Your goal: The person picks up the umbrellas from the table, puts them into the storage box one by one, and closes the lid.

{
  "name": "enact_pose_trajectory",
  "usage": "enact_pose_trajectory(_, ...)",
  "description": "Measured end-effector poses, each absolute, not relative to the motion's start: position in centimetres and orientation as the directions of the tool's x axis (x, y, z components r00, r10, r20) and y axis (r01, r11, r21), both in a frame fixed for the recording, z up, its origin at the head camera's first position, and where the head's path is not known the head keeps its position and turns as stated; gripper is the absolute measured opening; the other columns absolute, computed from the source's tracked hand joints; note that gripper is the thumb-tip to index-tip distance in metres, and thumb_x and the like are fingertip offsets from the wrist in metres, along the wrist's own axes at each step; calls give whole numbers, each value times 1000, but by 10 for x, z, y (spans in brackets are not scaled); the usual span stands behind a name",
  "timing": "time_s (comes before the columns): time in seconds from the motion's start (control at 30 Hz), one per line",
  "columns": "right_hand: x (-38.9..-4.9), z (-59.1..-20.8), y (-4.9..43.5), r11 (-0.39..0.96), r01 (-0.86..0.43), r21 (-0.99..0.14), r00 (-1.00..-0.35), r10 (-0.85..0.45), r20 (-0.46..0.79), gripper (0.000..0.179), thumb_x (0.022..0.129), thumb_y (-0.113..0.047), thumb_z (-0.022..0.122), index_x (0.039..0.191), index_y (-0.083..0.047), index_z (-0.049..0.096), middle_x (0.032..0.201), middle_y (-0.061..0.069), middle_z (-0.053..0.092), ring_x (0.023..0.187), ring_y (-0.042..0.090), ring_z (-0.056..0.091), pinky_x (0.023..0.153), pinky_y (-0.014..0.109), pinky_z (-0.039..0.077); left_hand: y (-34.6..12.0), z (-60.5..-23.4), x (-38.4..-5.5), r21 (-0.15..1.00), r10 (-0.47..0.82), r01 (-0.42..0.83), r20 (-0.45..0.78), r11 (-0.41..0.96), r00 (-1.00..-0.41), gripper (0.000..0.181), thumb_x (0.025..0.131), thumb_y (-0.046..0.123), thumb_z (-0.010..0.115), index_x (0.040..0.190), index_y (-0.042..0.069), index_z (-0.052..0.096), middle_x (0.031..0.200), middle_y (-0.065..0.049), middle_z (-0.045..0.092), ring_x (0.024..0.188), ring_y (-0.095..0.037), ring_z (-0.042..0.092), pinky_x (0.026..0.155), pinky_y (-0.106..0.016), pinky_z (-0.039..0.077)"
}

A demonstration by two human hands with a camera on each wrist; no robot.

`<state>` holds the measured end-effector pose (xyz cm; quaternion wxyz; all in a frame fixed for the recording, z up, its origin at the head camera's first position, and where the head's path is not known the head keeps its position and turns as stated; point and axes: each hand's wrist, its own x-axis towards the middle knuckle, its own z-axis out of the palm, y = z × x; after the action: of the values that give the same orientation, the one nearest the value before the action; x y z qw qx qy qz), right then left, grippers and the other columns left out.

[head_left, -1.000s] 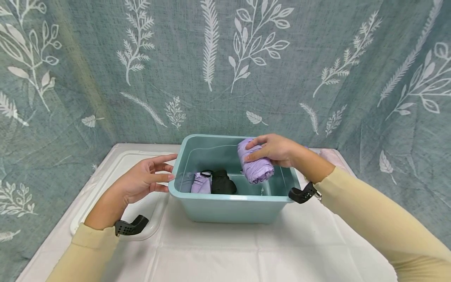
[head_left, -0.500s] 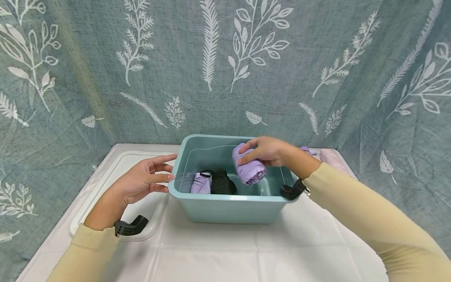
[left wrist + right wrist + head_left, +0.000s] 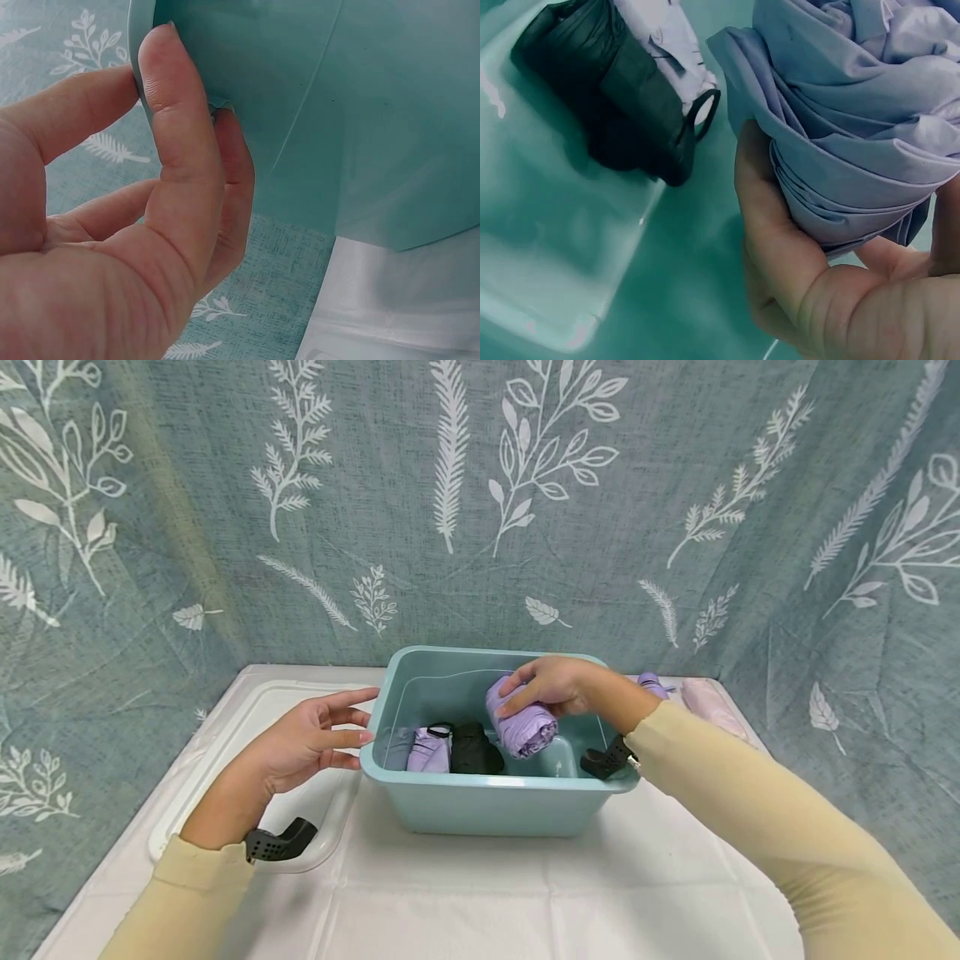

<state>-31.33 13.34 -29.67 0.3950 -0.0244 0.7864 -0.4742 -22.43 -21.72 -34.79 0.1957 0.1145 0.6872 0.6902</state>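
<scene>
My right hand point(image 3: 566, 685) grips a rolled bundle of thin lavender fabric point(image 3: 523, 728) inside the right half of a teal plastic bin point(image 3: 487, 810). Thumb and fingers lie around the bundle, whose gathered end faces the front; folds fill the upper part of the right wrist view point(image 3: 862, 135). A black fabric bundle point(image 3: 474, 750) lies in the bin, beside a lavender one point(image 3: 429, 752) with a dark loop. My left hand point(image 3: 307, 739) touches the bin's left rim with extended fingertips; its thumb point(image 3: 176, 97) lies against the outer side. The bin floor beneath the held bundle is partly hidden.
A white lid point(image 3: 288, 810) lies flat on the white-covered table point(image 3: 450, 902), left of the bin under my left arm. Behind my right forearm are a small purple item point(image 3: 652, 685) and a pale pink bundle point(image 3: 712, 706). A leaf-patterned curtain point(image 3: 480, 510) hangs close behind.
My right hand has carried the held lavender bundle left and slightly lower in the bin. More of the purple and pink things behind the right forearm shows. The left hand has stayed in place.
</scene>
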Motion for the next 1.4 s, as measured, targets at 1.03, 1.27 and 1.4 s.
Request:
enact_pose_trajectory(1.03,-323,-332,114,656,328,-680,-649,-366,-667,29,89,-8,80,112,-8,62,108,9,62,89,19,63,70,29,57,-217,-345,-225,992,428,-122,-120,24,-896,78,96,1,69,161,1,26,116,-6,62,88,-15,72,75,-32,64)
enact_pose_trajectory(1.27,-322,-338,111,661,329,-674,-640,-369,-674,26,88,-2,78,107,-7,60,104,8,60,87,20,62,70,31,57,-216,-346,-224,993,429,-121,-115,14,-896,78,95,0,69,161,0,26,115,-5,63,86,-15,73,74,-32,64)
enact_pose_trajectory(1.4,-323,-342,110,679,329,-656,-620,-369,-692,24,88,1,77,102,-8,60,102,8,59,89,20,61,73,33,57,-216,-346,-224,993,425,-118,-117,23,-898,79,95,0,69,161,0,26,115,-6,62,86,-15,73,73,-32,64)
